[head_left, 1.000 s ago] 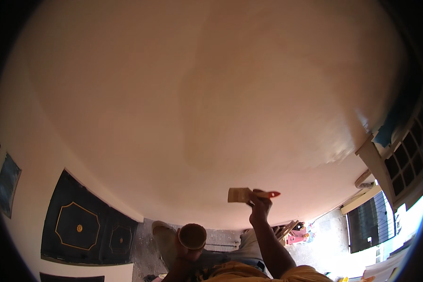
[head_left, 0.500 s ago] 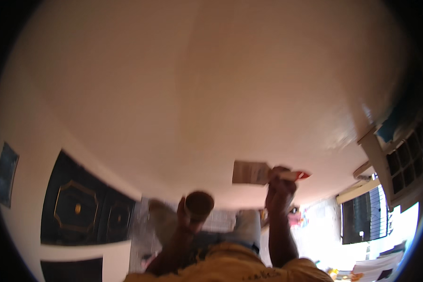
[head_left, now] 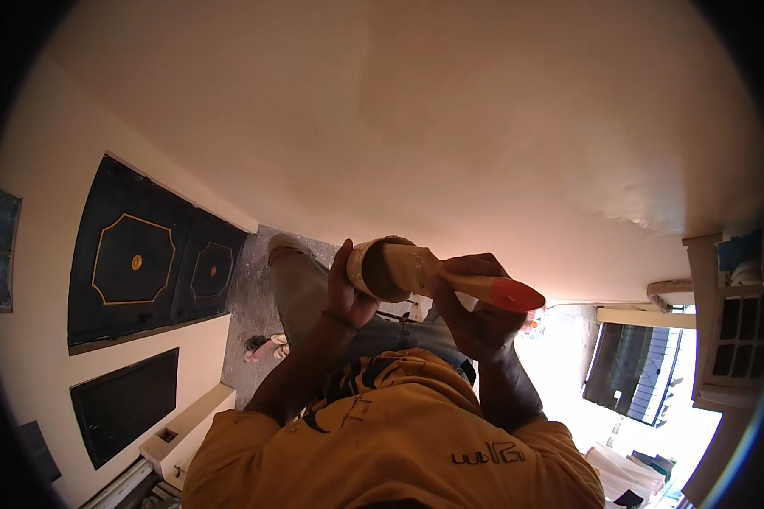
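My left hand is wrapped round a small round paint tub, tilted so that its mouth faces right. In my right hand is a wide paintbrush with a pale handle ending in red. The brush head reaches into the mouth of the tub; whether its bristles touch the inside wall cannot be made out. Both hands are in front of my waist, close to a broad beige-pink wall. A darker patch with a soft edge shows on the wall's upper middle.
On the left is a dark panelled door with gold trim, and below it a black rectangular panel. Footwear lies on the grey floor. At the right are a dark barred gate in bright light and a pale grid-fronted unit.
My right hand has brought the paintbrush left from beside the wall to the tub. My left hand has raised the tub and tipped its mouth towards the brush. The view has shifted.
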A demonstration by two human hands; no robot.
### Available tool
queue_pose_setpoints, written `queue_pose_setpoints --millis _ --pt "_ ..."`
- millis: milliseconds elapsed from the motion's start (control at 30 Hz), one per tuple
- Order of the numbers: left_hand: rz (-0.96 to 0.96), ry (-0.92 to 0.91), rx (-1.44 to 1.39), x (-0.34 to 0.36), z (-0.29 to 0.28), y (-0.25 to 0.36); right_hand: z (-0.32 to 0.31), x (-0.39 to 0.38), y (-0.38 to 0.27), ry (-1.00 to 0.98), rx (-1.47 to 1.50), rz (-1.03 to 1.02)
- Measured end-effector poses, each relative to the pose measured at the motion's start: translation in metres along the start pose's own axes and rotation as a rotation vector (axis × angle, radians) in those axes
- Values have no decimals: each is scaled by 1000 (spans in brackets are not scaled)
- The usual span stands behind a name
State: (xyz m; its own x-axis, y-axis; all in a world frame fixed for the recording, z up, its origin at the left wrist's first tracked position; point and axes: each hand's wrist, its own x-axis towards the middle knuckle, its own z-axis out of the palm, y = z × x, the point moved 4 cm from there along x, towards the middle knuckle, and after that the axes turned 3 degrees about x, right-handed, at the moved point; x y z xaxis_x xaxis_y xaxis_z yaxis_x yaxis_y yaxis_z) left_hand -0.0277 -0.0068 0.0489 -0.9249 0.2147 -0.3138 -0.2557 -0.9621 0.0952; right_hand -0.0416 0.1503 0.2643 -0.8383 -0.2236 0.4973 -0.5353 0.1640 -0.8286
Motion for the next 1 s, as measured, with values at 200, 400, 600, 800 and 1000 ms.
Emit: queue_pose_setpoints --millis 200,400,600,800,1000 --pt "13 2 -12 -5 0 -1 18 4 7 -136 -213 -10" --pt "36 -38 3 -10 5 -1 29 0 18 -230 -236 -24" --pt "42 -43 -8 -12 6 0 32 -7 31 -245 -285 -18" --pt "46 -83 -46 -10 5 -2 36 -8 32 -258 -311 -10" --pt "58 -74 -10 -7 2 -2 26 -15 41 -259 -224 169"
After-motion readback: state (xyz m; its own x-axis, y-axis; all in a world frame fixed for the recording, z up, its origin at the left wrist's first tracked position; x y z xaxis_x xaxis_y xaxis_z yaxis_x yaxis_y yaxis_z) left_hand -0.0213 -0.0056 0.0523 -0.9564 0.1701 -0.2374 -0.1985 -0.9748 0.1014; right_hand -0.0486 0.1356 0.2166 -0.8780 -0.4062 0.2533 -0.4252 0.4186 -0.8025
